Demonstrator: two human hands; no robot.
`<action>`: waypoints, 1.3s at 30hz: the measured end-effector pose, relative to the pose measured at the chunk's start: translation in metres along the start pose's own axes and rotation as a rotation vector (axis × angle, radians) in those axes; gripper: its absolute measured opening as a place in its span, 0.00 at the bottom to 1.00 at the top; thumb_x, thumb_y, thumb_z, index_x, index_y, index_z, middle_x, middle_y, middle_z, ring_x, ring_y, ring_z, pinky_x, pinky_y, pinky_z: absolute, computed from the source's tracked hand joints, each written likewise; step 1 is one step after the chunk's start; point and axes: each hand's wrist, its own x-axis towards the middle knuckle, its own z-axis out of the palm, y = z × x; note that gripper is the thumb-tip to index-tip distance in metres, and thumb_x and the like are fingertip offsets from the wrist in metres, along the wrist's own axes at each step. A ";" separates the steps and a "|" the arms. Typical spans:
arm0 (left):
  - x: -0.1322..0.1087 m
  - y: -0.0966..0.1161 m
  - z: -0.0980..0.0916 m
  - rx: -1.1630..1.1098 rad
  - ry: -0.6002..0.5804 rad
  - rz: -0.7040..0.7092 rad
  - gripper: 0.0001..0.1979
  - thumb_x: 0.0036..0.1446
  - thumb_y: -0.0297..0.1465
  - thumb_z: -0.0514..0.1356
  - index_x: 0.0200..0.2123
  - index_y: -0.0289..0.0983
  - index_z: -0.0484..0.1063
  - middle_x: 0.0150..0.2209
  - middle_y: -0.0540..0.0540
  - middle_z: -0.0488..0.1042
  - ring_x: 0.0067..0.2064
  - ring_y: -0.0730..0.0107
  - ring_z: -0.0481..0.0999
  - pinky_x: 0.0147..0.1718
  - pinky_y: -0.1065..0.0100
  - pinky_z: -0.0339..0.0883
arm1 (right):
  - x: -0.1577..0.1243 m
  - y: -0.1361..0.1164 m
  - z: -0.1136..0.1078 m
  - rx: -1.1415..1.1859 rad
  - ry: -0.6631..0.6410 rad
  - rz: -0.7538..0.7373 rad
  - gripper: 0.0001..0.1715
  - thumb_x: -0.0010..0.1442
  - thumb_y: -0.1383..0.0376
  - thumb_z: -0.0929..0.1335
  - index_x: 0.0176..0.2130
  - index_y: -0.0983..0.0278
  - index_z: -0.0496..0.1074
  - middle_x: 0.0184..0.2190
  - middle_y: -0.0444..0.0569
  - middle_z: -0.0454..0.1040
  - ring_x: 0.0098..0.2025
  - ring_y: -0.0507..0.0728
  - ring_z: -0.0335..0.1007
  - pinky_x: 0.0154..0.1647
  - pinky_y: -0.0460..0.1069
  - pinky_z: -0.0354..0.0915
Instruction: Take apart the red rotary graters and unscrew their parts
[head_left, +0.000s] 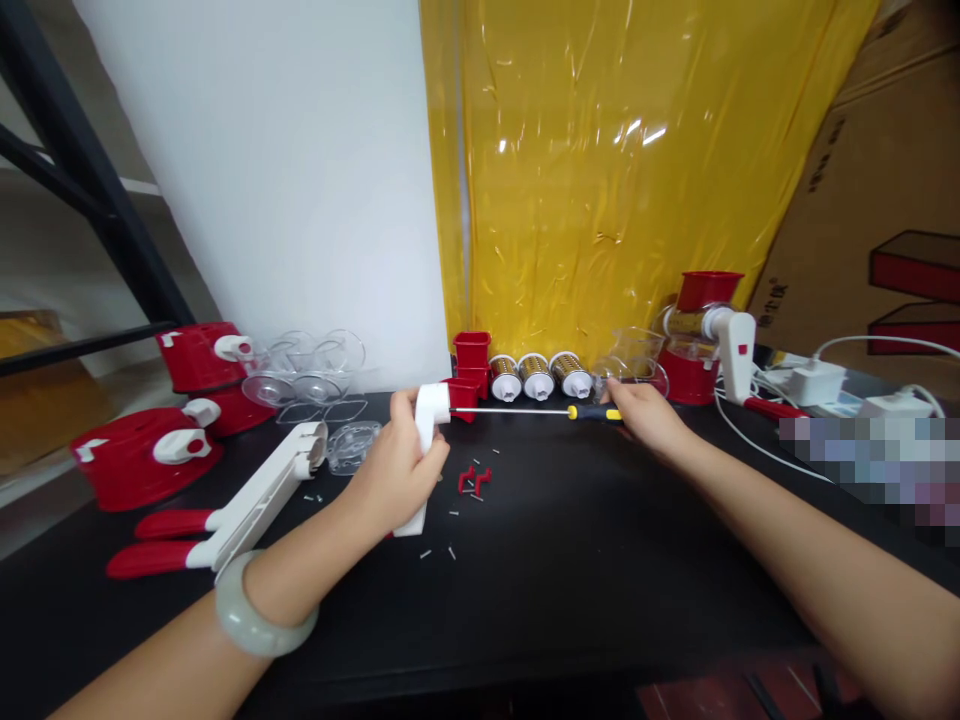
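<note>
Now | left hand grips white handle | right hand holds screwdriver, tip at handle

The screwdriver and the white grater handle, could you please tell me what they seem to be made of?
The screwdriver: thin shaft looks like bright metal, silvery; handle looks like yellow-and-black plastic or rubber. The white grater handle: probably glossy moulded plastic, smooth with rounded edges.

Both forearms reach forward; the left hand curls closed in a grip, the right hand likewise, well apart from it.
</note>
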 end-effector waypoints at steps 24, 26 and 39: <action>0.002 -0.001 -0.001 0.213 0.026 0.097 0.21 0.59 0.32 0.52 0.55 0.32 0.53 0.36 0.39 0.73 0.33 0.54 0.77 0.32 0.58 0.67 | 0.001 0.004 -0.002 0.333 -0.052 0.087 0.30 0.57 0.40 0.63 0.20 0.60 0.60 0.06 0.39 0.53 0.09 0.49 0.45 0.13 0.46 0.42; 0.002 -0.002 0.000 0.125 -0.013 0.070 0.21 0.59 0.32 0.52 0.54 0.33 0.53 0.36 0.40 0.73 0.31 0.59 0.77 0.31 0.60 0.68 | 0.001 0.005 -0.004 0.275 0.023 -0.021 0.29 0.59 0.41 0.62 0.22 0.60 0.62 0.08 0.39 0.56 0.11 0.50 0.49 0.15 0.47 0.46; 0.022 -0.017 0.003 -0.392 -0.214 -0.364 0.18 0.51 0.31 0.56 0.44 0.41 0.54 0.31 0.54 0.67 0.18 0.70 0.73 0.17 0.66 0.69 | -0.012 -0.007 -0.001 0.241 0.343 -0.531 0.20 0.55 0.51 0.71 0.38 0.59 0.64 0.34 0.46 0.71 0.36 0.54 0.70 0.36 0.49 0.67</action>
